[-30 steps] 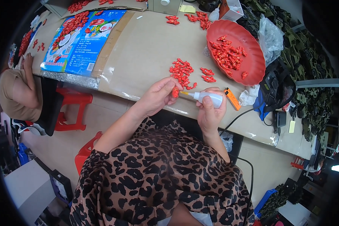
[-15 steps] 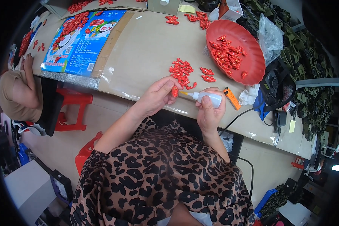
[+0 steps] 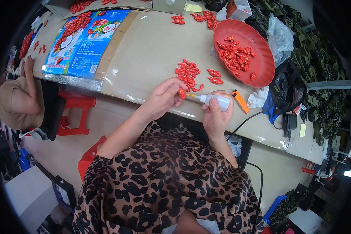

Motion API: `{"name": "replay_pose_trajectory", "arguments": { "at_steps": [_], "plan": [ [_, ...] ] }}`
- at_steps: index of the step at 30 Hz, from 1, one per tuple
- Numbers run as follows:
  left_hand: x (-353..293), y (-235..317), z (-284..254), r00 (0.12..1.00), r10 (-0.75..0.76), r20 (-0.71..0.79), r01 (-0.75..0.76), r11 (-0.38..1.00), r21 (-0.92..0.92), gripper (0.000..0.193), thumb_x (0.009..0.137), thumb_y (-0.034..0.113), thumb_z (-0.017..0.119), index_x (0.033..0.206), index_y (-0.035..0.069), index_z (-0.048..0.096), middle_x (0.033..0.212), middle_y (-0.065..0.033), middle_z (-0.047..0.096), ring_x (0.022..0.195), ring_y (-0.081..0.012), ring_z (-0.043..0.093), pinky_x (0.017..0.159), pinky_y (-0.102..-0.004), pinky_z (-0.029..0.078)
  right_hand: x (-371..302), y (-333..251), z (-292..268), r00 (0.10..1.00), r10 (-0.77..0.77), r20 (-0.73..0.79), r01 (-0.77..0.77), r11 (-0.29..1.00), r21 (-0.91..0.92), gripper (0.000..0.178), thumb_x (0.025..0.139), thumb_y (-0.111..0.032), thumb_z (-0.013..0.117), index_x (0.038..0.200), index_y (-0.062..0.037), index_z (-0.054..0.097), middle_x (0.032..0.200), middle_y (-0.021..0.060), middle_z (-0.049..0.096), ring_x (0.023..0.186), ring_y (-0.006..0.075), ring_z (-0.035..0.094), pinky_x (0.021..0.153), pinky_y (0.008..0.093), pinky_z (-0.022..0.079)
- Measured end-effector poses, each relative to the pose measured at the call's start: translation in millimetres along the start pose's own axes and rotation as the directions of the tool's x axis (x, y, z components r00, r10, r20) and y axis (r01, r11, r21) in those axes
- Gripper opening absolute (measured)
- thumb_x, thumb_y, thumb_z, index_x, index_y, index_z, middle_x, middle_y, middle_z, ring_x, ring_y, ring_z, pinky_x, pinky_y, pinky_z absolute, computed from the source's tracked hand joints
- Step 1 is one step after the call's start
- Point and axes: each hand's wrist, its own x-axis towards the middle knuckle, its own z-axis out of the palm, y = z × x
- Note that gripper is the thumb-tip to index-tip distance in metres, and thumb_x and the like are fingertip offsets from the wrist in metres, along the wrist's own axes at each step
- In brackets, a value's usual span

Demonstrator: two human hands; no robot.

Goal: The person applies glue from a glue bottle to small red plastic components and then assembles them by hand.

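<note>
Between the thumb and fingers of my left hand (image 3: 164, 98) is a small red plastic piece (image 3: 182, 93). My right hand (image 3: 218, 117) is wrapped round a small white squeeze bottle (image 3: 219, 102), tilted on its side. Its thin yellowish nozzle tip (image 3: 192, 95) points left at the red piece; whether they touch I cannot tell. Just beyond my hands lies a loose heap of small red pieces (image 3: 188, 73). To its right rest a few larger red figures (image 3: 214, 77). Beside my right hand is an orange box-shaped item (image 3: 240, 102).
A red scalloped bowl (image 3: 263, 43) of red figures stands at the right. Blue printed cardboard (image 3: 82, 58) with more red pieces covers the table's left. Crumpled tissue (image 3: 258, 97), a black cable (image 3: 245, 126) and camouflage gear (image 3: 323, 58) lie rightward. Another person (image 3: 21, 97) sits at far left.
The bottle has shifted very slightly right, its nozzle still aimed at the red piece. The piece in my left hand is turned a little. All else looks the same.
</note>
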Motion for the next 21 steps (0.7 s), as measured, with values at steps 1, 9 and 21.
{"name": "replay_pose_trajectory", "arguments": {
  "at_steps": [1,9,21],
  "plan": [
    [0.1,-0.4,-0.2,1.0,-0.002,-0.012,0.002,1.0,0.007,0.022,0.09,0.022,0.035,0.093,0.003,0.047,0.076,-0.0041,0.046,0.065,-0.0117,0.042,0.059,-0.0229,0.035,0.0,0.4,-0.3,1.0,0.0,-0.004,0.0,1.0,-0.005,0.019,0.078,-0.01,0.057,0.087,-0.0003,0.043,0.086,0.0085,0.045,0.063,0.0118,0.049,0.054,0.0219,0.043],
    [0.1,-1.7,-0.3,1.0,0.021,-0.014,-0.021,1.0,0.011,0.021,0.089,0.021,0.037,0.094,0.003,0.046,0.077,-0.0044,0.047,0.066,-0.0123,0.042,0.06,-0.0232,0.036,-1.0,-0.2,-0.3,1.0,-0.002,-0.01,0.002,1.0,-0.012,0.019,0.078,-0.009,0.057,0.087,-0.0006,0.043,0.086,0.0084,0.045,0.063,0.0118,0.049,0.054,0.0218,0.042],
    [-0.5,2.3,-0.3,0.998,0.053,-0.036,-0.054,0.998,-0.012,0.018,0.083,0.006,0.048,0.101,0.001,0.046,0.09,-0.0057,0.051,0.076,-0.0115,0.047,0.069,-0.0245,0.04,0.5,-1.9,-1.3,0.996,0.025,-0.085,-0.026,1.0,-0.011,0.017,0.079,-0.014,0.056,0.086,-0.0041,0.044,0.081,0.0066,0.048,0.059,0.0113,0.047,0.052,0.0216,0.037]
  ]
}}
